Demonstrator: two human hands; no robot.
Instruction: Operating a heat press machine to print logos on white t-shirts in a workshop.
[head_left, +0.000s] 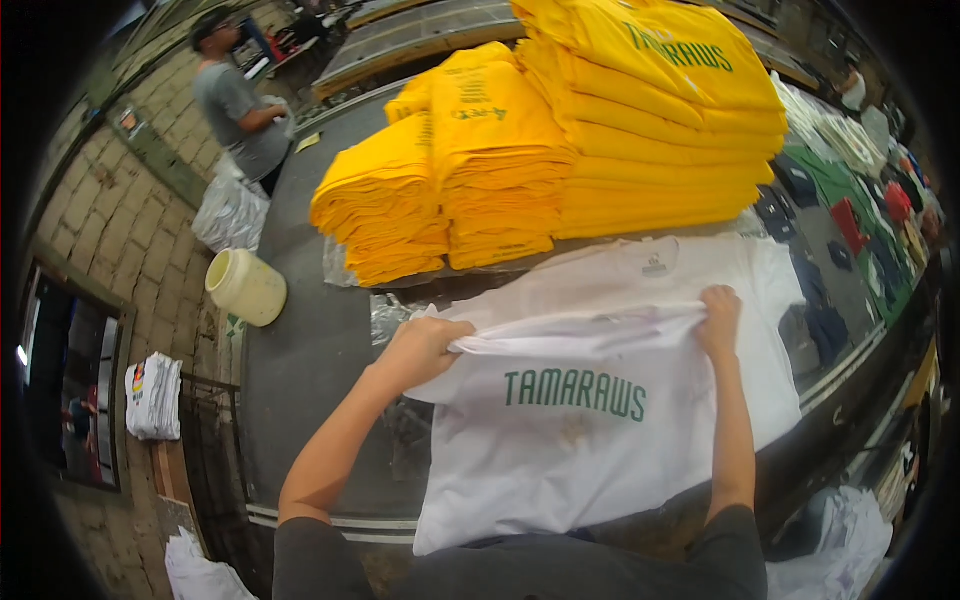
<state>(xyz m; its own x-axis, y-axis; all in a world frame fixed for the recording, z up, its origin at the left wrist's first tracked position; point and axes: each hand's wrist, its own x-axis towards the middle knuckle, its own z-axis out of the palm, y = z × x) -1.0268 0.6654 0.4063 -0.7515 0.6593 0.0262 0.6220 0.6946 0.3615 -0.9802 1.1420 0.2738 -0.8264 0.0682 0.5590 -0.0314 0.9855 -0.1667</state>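
Shirt [560, 440] (white) between left hand [425, 345] and right hand [718, 318].

A long, dark grey worktable [300, 350] runs from the near edge toward the far end of the room. Tall stacks of folded yellow garments [560, 150] occupy its middle; smaller folded garments in green, navy and red [850, 215] lie along its right side. A cream plastic jar [246, 287] stands at its left edge. The left wall [120, 220] consists of pale rough blocks and contains a dark framed window [70, 385]. A person in a grey shirt [240, 110] stands at the far left.
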